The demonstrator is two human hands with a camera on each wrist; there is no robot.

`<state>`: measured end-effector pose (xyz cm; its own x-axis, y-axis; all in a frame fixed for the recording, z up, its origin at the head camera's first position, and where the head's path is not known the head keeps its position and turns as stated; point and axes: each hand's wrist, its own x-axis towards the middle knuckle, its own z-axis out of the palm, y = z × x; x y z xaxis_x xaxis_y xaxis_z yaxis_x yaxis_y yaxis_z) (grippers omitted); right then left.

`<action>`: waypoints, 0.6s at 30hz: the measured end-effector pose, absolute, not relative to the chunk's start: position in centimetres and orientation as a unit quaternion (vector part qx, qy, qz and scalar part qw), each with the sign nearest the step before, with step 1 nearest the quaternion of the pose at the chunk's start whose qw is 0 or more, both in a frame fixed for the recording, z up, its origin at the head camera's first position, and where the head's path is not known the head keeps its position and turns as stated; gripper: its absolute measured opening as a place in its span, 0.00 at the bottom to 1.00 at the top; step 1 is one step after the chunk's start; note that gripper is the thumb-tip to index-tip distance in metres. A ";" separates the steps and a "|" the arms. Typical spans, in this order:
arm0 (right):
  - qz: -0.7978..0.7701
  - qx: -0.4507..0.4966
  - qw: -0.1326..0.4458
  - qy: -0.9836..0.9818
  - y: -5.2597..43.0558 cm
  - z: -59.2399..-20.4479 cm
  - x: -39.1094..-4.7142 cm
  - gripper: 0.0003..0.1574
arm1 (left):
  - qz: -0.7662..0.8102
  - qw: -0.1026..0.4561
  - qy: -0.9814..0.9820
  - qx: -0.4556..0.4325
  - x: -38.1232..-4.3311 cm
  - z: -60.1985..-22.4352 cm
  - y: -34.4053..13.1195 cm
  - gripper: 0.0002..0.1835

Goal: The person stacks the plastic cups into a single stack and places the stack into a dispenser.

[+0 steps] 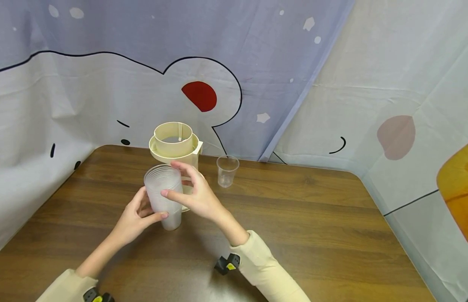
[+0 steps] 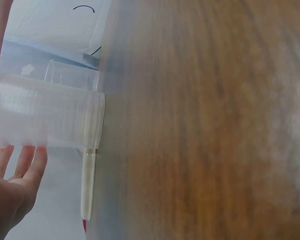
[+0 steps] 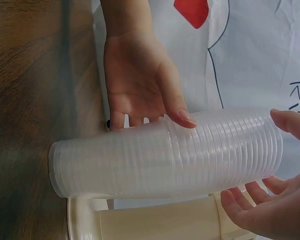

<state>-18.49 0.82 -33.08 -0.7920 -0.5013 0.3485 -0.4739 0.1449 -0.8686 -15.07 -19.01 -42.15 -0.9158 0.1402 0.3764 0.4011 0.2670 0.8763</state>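
Note:
Both hands hold a tall stack of clear plastic cups point(image 1: 163, 191), slightly tilted, in front of a cream cup dispenser point(image 1: 173, 147). My left hand point(image 1: 132, 222) grips the stack's lower left side, its thumb across the front and its fingers partly hidden behind. Higher up, my right hand point(image 1: 200, 195) holds the right side, thumb in front and fingers near the rims. The right wrist view shows the ribbed, nested rims of the stack point(image 3: 225, 145) between thumb and fingers of the right hand point(image 3: 282, 200). I cannot tell whether the stack's bottom touches the table.
A single clear plastic cup point(image 1: 227, 172) stands upright on the wooden table point(image 1: 313, 222), right of the dispenser. A printed curtain point(image 1: 105, 96) hangs along the table's back edge and sides. The dispenser's lower part is mostly hidden behind the stack and right hand.

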 end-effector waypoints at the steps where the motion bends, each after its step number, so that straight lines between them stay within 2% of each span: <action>1: -0.568 -0.323 0.013 0.757 0.8 -33.1 -18.5 0.40 | -0.581 0.113 -0.787 -0.172 -15.1 -42.2 -19.0 0.40; 9: -0.568 -0.322 0.013 0.757 0.9 -33.2 -18.5 0.40 | -0.582 0.113 -0.786 -0.174 -15.1 -42.1 -19.0 0.40; 18: -0.579 -0.322 -0.028 0.749 1.9 -33.1 -18.7 0.35 | -0.579 0.112 -0.791 -0.163 -15.0 -42.0 -19.0 0.40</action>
